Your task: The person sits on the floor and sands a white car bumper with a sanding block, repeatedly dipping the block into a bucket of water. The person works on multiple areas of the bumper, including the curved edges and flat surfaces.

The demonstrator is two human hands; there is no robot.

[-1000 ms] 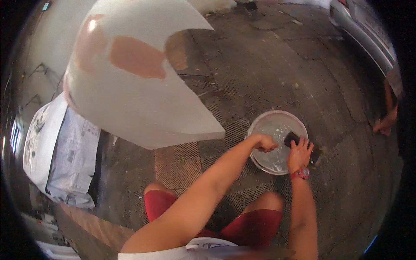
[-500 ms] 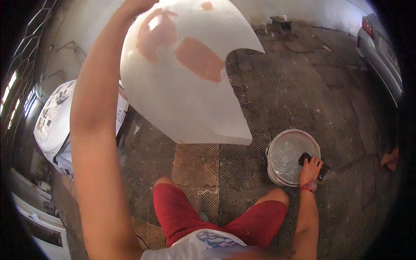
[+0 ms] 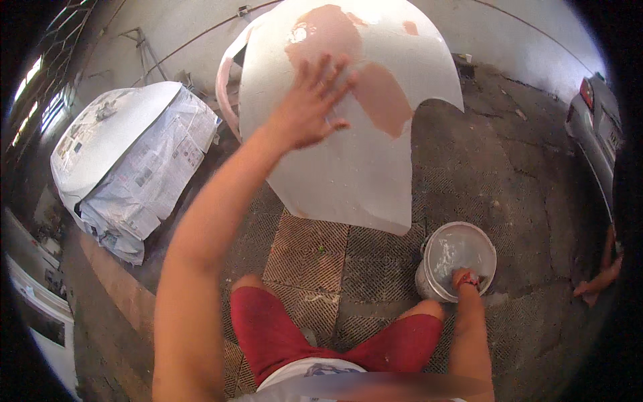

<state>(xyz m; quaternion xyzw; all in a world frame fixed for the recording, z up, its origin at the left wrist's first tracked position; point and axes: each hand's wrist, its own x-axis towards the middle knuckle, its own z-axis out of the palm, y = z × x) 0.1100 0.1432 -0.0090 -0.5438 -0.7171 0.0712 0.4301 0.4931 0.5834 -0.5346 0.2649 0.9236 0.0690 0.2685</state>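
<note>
A white car fender (image 3: pixel 335 171) with reddish-brown patches stands upright in front of me, its surface wet and shiny near the top. My left hand (image 3: pixel 311 104) is open with fingers spread, over the fender beside the large patch (image 3: pixel 328 33); whether the palm touches cannot be told. A second patch (image 3: pixel 382 100) shows just right of the fingers. My right hand (image 3: pixel 463 277), a red watch at its wrist, is lowered into a white bucket (image 3: pixel 424 275) of cloudy water. Its fingers look curled, but the tips and whatever they hold are hidden.
A rounded white car part (image 3: pixel 107 124), partly wrapped in newspaper (image 3: pixel 157 177), is at the left. Along the right edge are a grey car (image 3: pixel 596 134) and part of another person's limb (image 3: pixel 599 281). Ridged tiles (image 3: pixel 308 251) cover the floor between my knees and the fender.
My left hand has come down from the fender's upper edge to its face. My right hand, which was holding a black pad at the bucket's rim, has dipped into the water. The view has shifted.
</note>
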